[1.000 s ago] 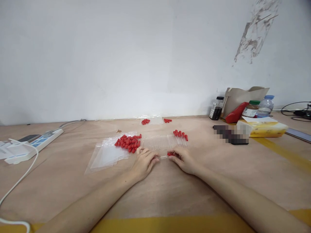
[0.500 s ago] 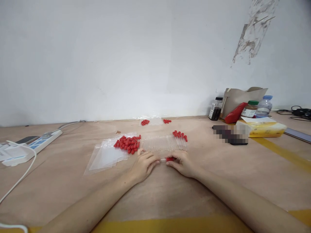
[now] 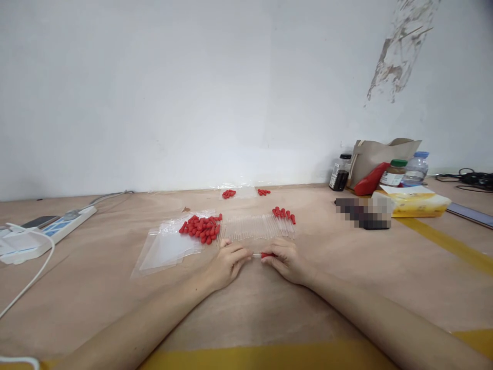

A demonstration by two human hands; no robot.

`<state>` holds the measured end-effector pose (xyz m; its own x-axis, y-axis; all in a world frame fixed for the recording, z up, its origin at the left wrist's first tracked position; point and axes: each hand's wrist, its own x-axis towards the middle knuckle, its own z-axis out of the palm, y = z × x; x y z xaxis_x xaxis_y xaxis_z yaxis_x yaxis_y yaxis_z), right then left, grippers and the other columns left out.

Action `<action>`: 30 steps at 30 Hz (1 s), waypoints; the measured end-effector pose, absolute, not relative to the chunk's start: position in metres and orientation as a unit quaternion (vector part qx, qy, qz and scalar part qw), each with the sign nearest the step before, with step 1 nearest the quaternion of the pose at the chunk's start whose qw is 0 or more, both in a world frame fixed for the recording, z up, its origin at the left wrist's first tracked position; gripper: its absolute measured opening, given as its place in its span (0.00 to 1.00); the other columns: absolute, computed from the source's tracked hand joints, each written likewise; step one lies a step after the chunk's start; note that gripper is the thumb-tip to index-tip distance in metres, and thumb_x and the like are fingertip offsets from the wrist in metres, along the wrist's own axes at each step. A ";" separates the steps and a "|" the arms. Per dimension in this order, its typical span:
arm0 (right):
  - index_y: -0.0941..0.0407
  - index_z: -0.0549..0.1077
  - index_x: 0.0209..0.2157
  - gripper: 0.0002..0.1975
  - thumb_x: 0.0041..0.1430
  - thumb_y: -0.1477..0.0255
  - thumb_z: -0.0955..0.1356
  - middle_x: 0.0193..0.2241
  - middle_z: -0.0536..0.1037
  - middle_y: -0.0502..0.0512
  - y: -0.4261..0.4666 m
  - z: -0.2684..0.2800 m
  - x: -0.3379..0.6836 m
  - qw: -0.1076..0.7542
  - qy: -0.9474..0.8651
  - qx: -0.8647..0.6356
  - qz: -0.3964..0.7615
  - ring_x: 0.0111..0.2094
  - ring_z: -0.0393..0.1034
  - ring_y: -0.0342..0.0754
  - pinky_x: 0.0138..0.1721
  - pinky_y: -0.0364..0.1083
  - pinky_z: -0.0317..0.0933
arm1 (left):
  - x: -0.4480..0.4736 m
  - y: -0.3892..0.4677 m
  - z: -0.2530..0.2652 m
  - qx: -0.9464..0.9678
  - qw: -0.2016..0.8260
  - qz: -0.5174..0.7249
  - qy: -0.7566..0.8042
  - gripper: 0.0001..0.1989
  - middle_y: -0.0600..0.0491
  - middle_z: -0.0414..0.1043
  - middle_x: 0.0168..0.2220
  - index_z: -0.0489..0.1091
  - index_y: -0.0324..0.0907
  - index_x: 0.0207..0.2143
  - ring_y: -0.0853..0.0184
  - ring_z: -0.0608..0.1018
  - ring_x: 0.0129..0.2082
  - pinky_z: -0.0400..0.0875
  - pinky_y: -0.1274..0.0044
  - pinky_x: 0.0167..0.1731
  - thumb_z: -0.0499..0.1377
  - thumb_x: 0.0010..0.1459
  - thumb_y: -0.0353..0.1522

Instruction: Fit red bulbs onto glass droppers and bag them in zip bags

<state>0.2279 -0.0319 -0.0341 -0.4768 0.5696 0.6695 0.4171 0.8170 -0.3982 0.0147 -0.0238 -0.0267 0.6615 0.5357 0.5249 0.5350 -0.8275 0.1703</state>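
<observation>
Between the fingers of my left hand (image 3: pixel 230 261) is a thin clear glass dropper tube (image 3: pixel 256 255), most of it hidden by the hand. My right hand (image 3: pixel 284 259) pinches a red rubber dropper bulb (image 3: pixel 266 255) that meets the tube's right end. Just beyond both hands lies a row of clear dropper tubes (image 3: pixel 246 227), side by side. At the row's right end several tubes carry red bulbs (image 3: pixel 283 212). A heap of loose red bulbs (image 3: pixel 202 227) rests to the left, partly on clear plastic bags (image 3: pixel 167 252).
Near the wall, small groups of red bulbs (image 3: pixel 228 194) lie by a clear bag (image 3: pixel 245 192). A power strip (image 3: pixel 73 226) with white cables is at left. On the right are a dark bottle (image 3: pixel 341 173), a jar (image 3: pixel 395 173), a tissue pack (image 3: pixel 418 202) and a pixelated dark object (image 3: pixel 364 213).
Both hands stay almost in place. The red bulb has turned slightly in my right fingers and now shows a narrower side. The whole view has shifted a little.
</observation>
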 end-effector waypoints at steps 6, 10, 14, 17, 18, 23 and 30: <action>0.56 0.71 0.31 0.07 0.57 0.71 0.62 0.26 0.73 0.54 -0.034 -0.033 0.228 0.403 -0.868 -0.282 0.065 0.29 0.64 0.45 0.32 0.44 0.57 | 0.014 -0.025 -0.027 0.917 0.004 0.280 0.283 0.11 0.52 0.73 0.30 0.69 0.42 0.37 0.68 0.72 0.31 0.55 0.73 0.36 0.47 0.60 0.28; 0.56 0.72 0.33 0.08 0.57 0.70 0.62 0.25 0.73 0.53 -0.035 -0.034 0.228 0.407 -0.866 -0.285 0.057 0.29 0.64 0.44 0.32 0.44 0.57 | 0.014 -0.026 -0.026 0.918 0.014 0.282 0.277 0.11 0.52 0.73 0.31 0.68 0.42 0.38 0.68 0.72 0.31 0.55 0.73 0.36 0.47 0.60 0.28; 0.56 0.72 0.33 0.08 0.57 0.70 0.62 0.26 0.73 0.54 -0.035 -0.033 0.229 0.412 -0.868 -0.273 0.048 0.29 0.64 0.44 0.32 0.44 0.57 | 0.014 -0.026 -0.025 0.923 0.008 0.274 0.272 0.11 0.53 0.72 0.29 0.68 0.42 0.36 0.68 0.71 0.30 0.55 0.73 0.35 0.47 0.60 0.28; 0.56 0.72 0.32 0.09 0.58 0.70 0.62 0.25 0.73 0.54 -0.034 -0.033 0.228 0.397 -0.877 -0.268 0.030 0.28 0.63 0.44 0.31 0.44 0.57 | 0.014 -0.024 -0.025 0.928 0.003 0.257 0.270 0.12 0.53 0.71 0.28 0.68 0.42 0.37 0.68 0.71 0.30 0.55 0.73 0.36 0.46 0.60 0.28; 0.56 0.72 0.32 0.09 0.58 0.70 0.61 0.25 0.72 0.55 -0.034 -0.032 0.228 0.387 -0.882 -0.267 0.020 0.28 0.63 0.45 0.31 0.44 0.56 | 0.014 -0.024 -0.025 0.930 0.002 0.248 0.271 0.12 0.53 0.71 0.27 0.68 0.42 0.37 0.68 0.71 0.31 0.55 0.73 0.35 0.45 0.61 0.28; 0.58 0.71 0.29 0.11 0.59 0.71 0.60 0.24 0.71 0.56 -0.030 -0.032 0.229 0.333 -0.905 -0.261 -0.043 0.28 0.62 0.45 0.30 0.45 0.55 | 0.017 -0.025 -0.024 0.935 -0.016 0.230 0.269 0.13 0.53 0.70 0.26 0.68 0.42 0.36 0.68 0.71 0.30 0.54 0.73 0.35 0.44 0.61 0.28; 0.58 0.70 0.30 0.10 0.59 0.71 0.59 0.25 0.71 0.55 -0.028 -0.030 0.227 0.322 -0.907 -0.268 -0.049 0.28 0.62 0.45 0.30 0.44 0.55 | 0.020 -0.025 -0.025 0.930 -0.040 0.239 0.277 0.14 0.52 0.70 0.26 0.68 0.41 0.34 0.67 0.71 0.29 0.55 0.73 0.34 0.43 0.61 0.28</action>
